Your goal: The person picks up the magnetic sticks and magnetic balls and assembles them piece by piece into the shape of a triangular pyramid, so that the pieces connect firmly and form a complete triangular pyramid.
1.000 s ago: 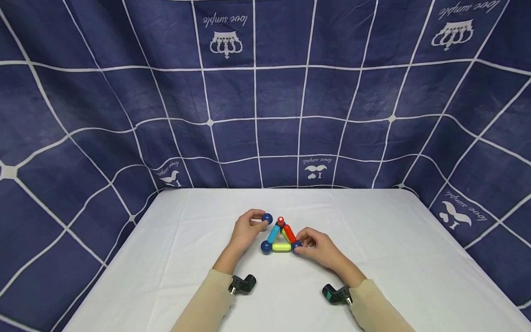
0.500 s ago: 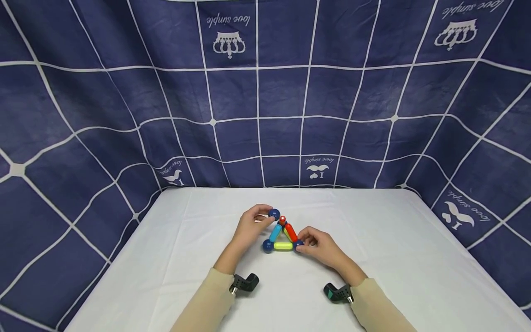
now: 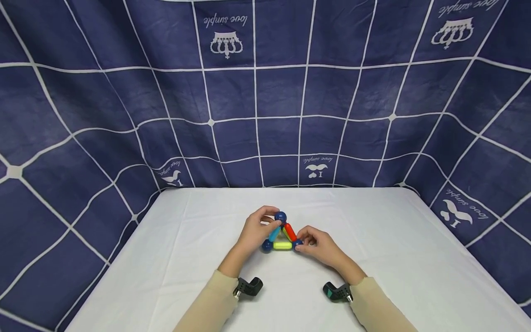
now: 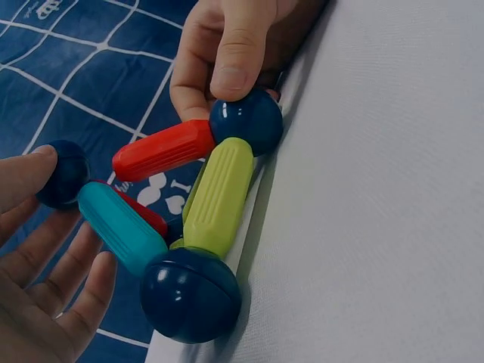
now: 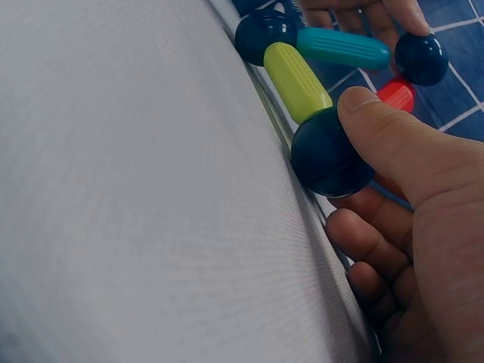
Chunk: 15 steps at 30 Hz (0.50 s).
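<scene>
A magnetic rod-and-ball frame stands on the white table: a yellow-green rod [image 3: 282, 246] joins a left ball [image 3: 267, 245] and a right ball [image 3: 297, 244]. From these corners a teal rod [image 4: 121, 227] and a red rod [image 3: 290, 232] slant upward. My left hand [image 3: 255, 233] pinches a dark blue ball [image 3: 280, 217] at the top, where the slanting rods converge. My right hand [image 3: 321, 246] holds the right corner ball, its thumb on it in the right wrist view. A second red rod [image 5: 397, 94] is partly hidden behind the frame.
White cloth covers the table [image 3: 186, 240]. A navy curtain with white grid lines [image 3: 282, 92] hangs behind and along both sides. Dark wrist devices [image 3: 250, 287] sit at both sleeves.
My left hand has carried its blue ball rightward, over the frame's top, where the upright red rod's end showed before. My right hand stays on the corner ball.
</scene>
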Available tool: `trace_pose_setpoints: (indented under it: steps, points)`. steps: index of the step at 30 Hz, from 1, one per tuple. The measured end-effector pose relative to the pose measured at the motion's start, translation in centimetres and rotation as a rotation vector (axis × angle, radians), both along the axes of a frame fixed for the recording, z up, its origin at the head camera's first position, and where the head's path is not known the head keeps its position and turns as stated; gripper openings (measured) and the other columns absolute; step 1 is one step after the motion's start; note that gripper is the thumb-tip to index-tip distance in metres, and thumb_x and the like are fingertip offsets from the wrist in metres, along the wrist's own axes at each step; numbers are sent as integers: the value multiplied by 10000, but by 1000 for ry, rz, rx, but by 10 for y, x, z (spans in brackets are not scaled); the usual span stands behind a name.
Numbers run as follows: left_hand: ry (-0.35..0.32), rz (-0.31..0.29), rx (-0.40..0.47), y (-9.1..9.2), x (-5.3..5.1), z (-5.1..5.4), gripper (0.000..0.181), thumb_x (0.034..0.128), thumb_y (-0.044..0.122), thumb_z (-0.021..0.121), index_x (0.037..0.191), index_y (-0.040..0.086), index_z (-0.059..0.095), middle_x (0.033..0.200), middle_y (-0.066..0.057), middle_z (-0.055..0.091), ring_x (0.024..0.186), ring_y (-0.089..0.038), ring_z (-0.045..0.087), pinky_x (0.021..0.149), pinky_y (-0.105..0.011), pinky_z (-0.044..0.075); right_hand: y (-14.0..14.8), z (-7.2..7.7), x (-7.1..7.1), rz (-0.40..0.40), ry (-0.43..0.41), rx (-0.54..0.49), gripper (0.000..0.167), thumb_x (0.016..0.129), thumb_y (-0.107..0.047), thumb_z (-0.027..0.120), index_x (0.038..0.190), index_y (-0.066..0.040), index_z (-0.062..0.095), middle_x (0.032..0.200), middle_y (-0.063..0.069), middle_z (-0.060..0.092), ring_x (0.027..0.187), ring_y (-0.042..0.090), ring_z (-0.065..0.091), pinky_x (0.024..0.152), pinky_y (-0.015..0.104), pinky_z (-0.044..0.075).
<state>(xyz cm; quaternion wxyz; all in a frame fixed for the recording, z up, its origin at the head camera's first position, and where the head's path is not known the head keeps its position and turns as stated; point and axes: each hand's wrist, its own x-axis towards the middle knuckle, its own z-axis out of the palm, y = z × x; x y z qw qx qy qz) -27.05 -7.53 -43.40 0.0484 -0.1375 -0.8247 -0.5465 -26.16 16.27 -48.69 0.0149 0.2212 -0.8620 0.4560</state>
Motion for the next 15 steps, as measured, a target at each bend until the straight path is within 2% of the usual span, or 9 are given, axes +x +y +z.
trace_pose_setpoints:
  steps: [6,15]
  points:
    - [-15,-6,16,2,2,1,283,917,211,731,1192,218,668,1198,-50,694,995,-205,657,853,-373,564,-3,2,2,-19,7,13,234,861,-117,779,1059,-91,656,954,94,679,771,132,541,719,222,454]
    - [-19,-32,36,2,2,-1,291,927,198,721,1210,187,655,1204,-77,680,989,-201,693,822,-349,586,1,-1,-1,11,11,-11,253,853,-252,802,1051,-187,660,955,-4,678,780,80,546,722,210,464]
